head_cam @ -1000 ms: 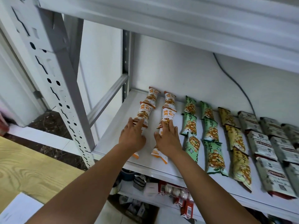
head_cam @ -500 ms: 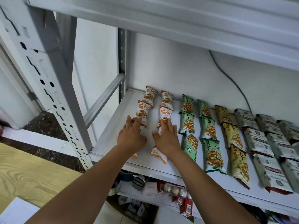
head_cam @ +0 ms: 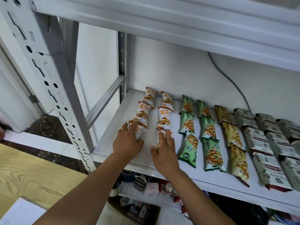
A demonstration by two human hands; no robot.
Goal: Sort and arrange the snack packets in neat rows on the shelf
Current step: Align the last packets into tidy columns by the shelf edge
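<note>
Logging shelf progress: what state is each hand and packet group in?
orange packets: two rows, front ones under hands.
left hand: fingers straight, resting on packet.
right hand: fingers straight, resting on packet.
green packets: two rows, lying flat.
yellow packets: one row, flat.
grey packets: rows, flat.

Our left hand (head_cam: 128,142) lies now a little nearer on its front orange packet (head_cam: 138,131), so more of the printed face shows past the fingertips. Under our right hand (head_cam: 164,148), the other front packet (head_cam: 162,131) no longer sticks its near end out beside the wrist.
</note>
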